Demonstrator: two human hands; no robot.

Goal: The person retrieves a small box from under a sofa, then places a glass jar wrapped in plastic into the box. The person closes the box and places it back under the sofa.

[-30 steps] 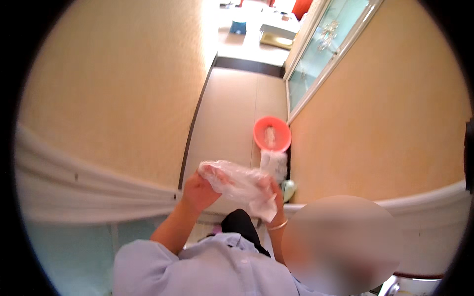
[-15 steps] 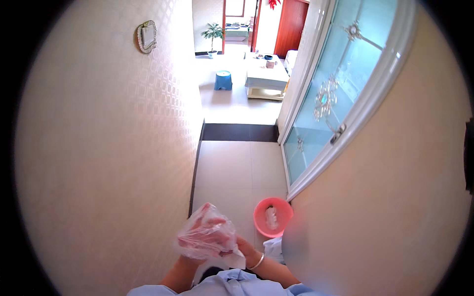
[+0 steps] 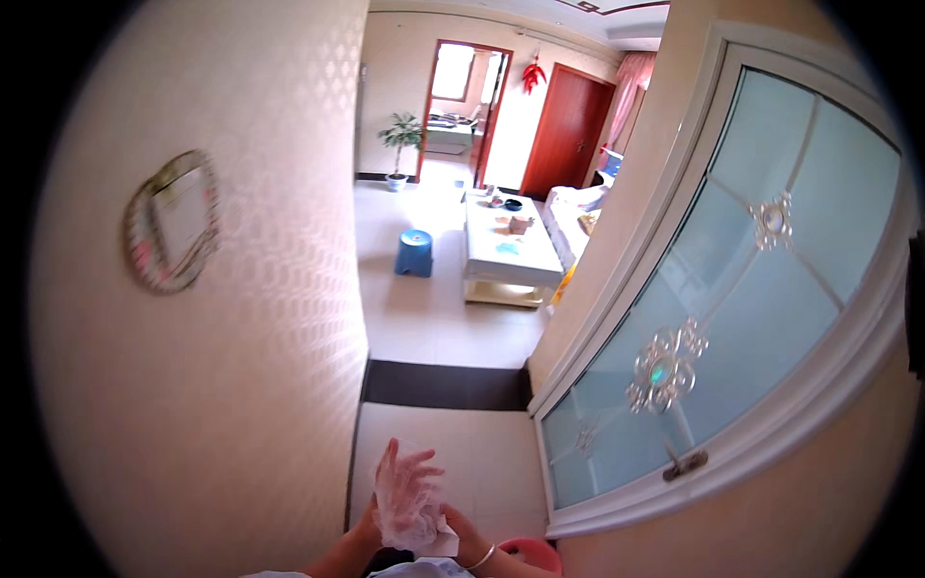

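Note:
My left hand (image 3: 412,472) is raised in front of me with its fingers spread apart. A thin clear plastic bag (image 3: 403,520) covers it, crumpled around the palm, and the fingers show through the film. At the wrist end of the bag, my right hand (image 3: 464,537) is closed on the gathered plastic. It wears a light bracelet. A white flap (image 3: 443,544) sticks out beside the right fingers; I cannot tell whether it is paper or part of the bag.
A pink basin or bin (image 3: 535,553) shows at the lower edge. To the right stands a frosted glass door (image 3: 713,289); an oval wall ornament (image 3: 173,222) hangs left. Past a dark floor strip (image 3: 448,385) are a blue stool (image 3: 414,252), a covered table (image 3: 506,252) and a potted plant (image 3: 397,144).
My view has tilted up, showing more of the room ahead and less of the pink bin. The bag is less puffed out, and the fingers of my left hand now stand spread inside it.

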